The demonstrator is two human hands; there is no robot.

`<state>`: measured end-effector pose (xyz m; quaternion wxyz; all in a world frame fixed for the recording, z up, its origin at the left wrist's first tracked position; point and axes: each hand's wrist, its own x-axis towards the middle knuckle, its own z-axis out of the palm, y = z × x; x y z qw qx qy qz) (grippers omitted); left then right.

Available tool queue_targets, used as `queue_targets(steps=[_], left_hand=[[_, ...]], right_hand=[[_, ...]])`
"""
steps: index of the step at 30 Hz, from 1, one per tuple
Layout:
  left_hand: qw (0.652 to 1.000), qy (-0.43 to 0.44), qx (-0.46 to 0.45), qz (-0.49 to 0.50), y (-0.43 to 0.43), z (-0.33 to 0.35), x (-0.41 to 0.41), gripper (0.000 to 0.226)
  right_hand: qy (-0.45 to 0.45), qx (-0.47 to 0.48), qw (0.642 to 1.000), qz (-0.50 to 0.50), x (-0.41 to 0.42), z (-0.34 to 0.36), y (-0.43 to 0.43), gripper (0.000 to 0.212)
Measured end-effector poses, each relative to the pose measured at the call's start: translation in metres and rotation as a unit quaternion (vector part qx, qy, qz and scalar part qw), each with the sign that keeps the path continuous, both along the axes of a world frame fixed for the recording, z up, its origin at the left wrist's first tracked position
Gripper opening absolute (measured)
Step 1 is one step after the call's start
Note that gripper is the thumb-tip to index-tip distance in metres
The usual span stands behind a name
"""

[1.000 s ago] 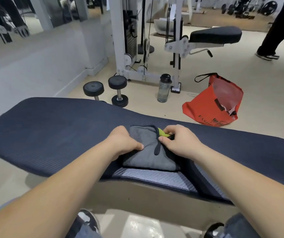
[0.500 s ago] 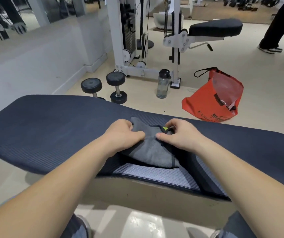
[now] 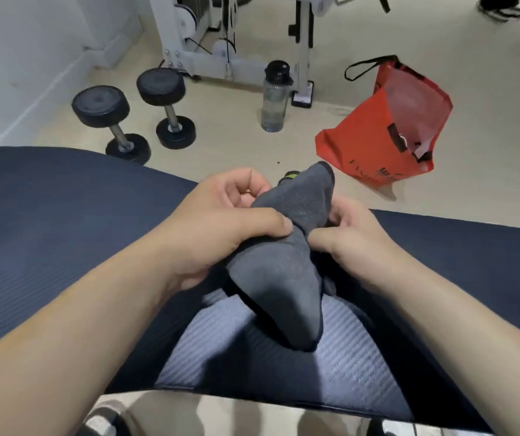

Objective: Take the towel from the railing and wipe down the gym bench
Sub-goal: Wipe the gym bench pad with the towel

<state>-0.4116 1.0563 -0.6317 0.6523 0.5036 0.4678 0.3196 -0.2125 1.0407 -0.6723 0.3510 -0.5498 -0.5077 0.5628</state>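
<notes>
**Towel lifted off the pad, being regathered for wiping**

Obs.: both hands hold the grey towel (image 3: 283, 272) just above the dark blue gym bench (image 3: 63, 221). Our left hand (image 3: 220, 225) pinches a fold between thumb and curled fingers; our right hand (image 3: 353, 237) pinches the opposite side, thumb on top. The lower end hangs over the paler ribbed patch of the pad; a green tag shows at the far tip.

Method note: we judge the towel is best bunched into a flat wad under one palm, then pressed down and drawn in long overlapping strokes along the pad's ribs. Loose corners will drag and skip.

Change vs. 0.5 s ago: the towel lay flat on the pad under both hands; now it is raised and folded lengthwise. The view has tilted down, with the dumbbells (image 3: 132, 118), water bottle (image 3: 274, 96) and red bag (image 3: 387, 127) higher in frame.
</notes>
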Motion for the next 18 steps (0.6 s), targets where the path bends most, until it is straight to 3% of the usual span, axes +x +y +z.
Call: queue_targets(steps=[3,5,8,11,14,18], left_hand=[[0.996,-0.053,-0.070,0.009,0.014,0.002,0.017,0.024],[0.993,-0.057,-0.100,0.016,0.017,0.012,0.026,0.022],[0.995,0.027,-0.097,0.005,0.017,0.047,0.036,0.022],[0.993,0.109,-0.043,-0.018,0.021,0.110,0.040,0.021],[0.994,0.101,-0.023,-0.030,0.022,0.187,0.040,0.019],[0.992,0.116,0.001,-0.051,0.012,0.304,0.053,0.014]], right_hand=[[-0.010,-0.001,0.998,-0.067,0.009,0.013,0.005,0.017],[-0.010,-0.037,0.994,-0.106,0.010,0.029,0.006,0.039],[-0.049,-0.061,0.987,-0.142,0.013,0.060,0.004,0.053],[-0.044,-0.112,0.980,-0.158,0.027,0.123,0.004,0.063],[0.012,-0.139,0.980,-0.141,0.037,0.211,0.003,0.041],[0.075,-0.191,0.969,-0.137,0.056,0.329,-0.018,0.047]])
